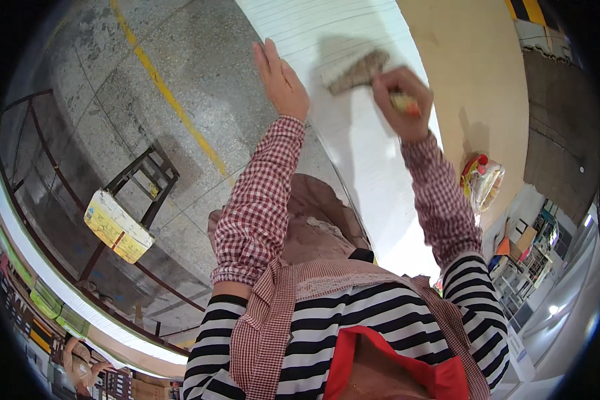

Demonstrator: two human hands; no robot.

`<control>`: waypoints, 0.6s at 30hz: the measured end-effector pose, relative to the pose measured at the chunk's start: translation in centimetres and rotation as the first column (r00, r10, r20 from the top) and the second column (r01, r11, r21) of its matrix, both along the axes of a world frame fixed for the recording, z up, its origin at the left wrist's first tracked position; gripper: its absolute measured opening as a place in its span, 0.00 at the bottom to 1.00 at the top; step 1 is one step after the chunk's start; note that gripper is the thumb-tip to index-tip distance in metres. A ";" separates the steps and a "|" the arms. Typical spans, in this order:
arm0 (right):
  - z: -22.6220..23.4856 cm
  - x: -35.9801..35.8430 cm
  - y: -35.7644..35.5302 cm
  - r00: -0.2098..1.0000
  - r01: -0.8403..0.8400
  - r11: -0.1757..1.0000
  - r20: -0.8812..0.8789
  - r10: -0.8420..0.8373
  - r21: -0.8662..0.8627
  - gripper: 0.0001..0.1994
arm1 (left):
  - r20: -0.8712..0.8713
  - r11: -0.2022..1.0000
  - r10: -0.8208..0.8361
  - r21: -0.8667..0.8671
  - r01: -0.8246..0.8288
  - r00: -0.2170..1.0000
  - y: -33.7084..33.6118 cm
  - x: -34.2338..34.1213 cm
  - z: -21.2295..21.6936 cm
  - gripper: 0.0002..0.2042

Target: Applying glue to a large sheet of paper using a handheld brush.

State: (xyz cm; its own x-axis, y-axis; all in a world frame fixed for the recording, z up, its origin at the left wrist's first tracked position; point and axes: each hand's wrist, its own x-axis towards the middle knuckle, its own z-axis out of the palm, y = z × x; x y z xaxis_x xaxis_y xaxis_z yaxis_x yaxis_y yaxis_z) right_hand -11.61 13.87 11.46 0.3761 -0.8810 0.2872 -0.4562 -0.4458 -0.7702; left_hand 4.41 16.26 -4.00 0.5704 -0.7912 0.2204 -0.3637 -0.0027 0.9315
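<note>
My right hand (pixel 407 107) is wrapped round the handle of a wide flat brush (pixel 359 73), its brown and white head angled over the white sheets. Motion blurs the brush a little, and a bit of red and yellow shows at the handle below my fist. The long white sheets (pixel 373 200) lie on the tan tabletop, with thin parallel lines across their far part. Along their left edge, my left hand (pixel 283 87) is open, fingers stretched out and close together. Whether its palm touches the sheets, I cannot tell.
A clear plastic container with red and yellow parts (pixel 483 180) stands on the tan tabletop (pixel 487 80) at the right. To the left, a dark-framed stool with a pale yellow top (pixel 120 227) is on the grey floor. Another person (pixel 81 363) is at the lower left.
</note>
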 end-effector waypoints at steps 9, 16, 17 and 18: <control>3.5 -5.3 3.4 0.950 0.309 0.854 -0.109 -0.291 0.417 0.08 | 0.012 1.000 -0.009 -0.003 0.009 1.000 0.2 0.6 -0.2 0.24; -0.1 -0.2 -8.2 0.882 0.124 0.956 0.412 -0.229 0.266 0.05 | -0.032 0.997 -0.068 0.036 0.069 0.997 -0.1 -0.1 0.4 0.25; -0.7 -1.3 -7.7 0.926 0.186 0.942 0.270 -0.264 0.281 0.05 | -0.034 0.997 -0.070 0.041 0.071 0.997 -0.1 -0.1 0.4 0.25; -1.5 -2.6 -7.2 0.949 0.246 0.925 0.123 -0.290 0.289 0.06 | -0.031 0.996 -0.073 0.045 0.075 0.997 0.0 0.0 0.3 0.25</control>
